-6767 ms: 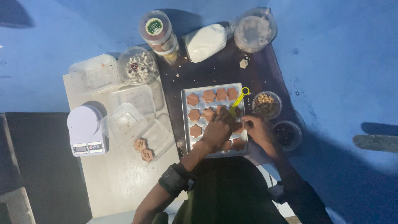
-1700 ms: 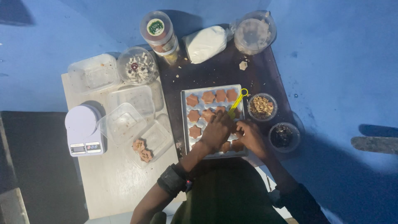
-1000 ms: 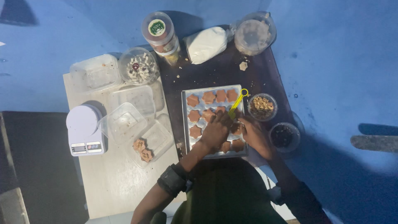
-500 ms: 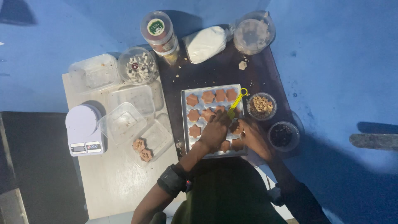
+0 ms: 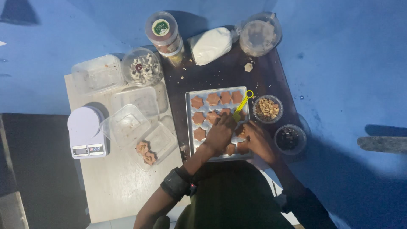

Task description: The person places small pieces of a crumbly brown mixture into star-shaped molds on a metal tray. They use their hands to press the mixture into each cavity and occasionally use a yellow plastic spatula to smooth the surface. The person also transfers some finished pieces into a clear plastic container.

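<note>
- The left hand (image 5: 220, 133) lies flat over the middle of the baking tray (image 5: 190, 127), fingers loosely spread and pressing down on the star-shaped cookies (image 5: 198, 117); its grip closes on nothing that I can see.
- The right hand (image 5: 256, 140) sits just beside it at the tray's near right corner, fingers curled around a cookie there; whether it pinches the piece or only touches it, I cannot tell.
- A yellow tool (image 5: 242, 104) lies slantwise just beyond both hands, its long axis running from the tray's far right corner down toward the left hand's fingertips; the right hand is slightly farther from it.
- Right of the tray stand a bowl of chopped nuts (image 5: 267, 109) and a dark-filled bowl (image 5: 289, 138), both near the right hand.
- Well apart on the left of the table (image 5: 110, 191) sits a white kitchen scale (image 5: 85, 131).
</note>
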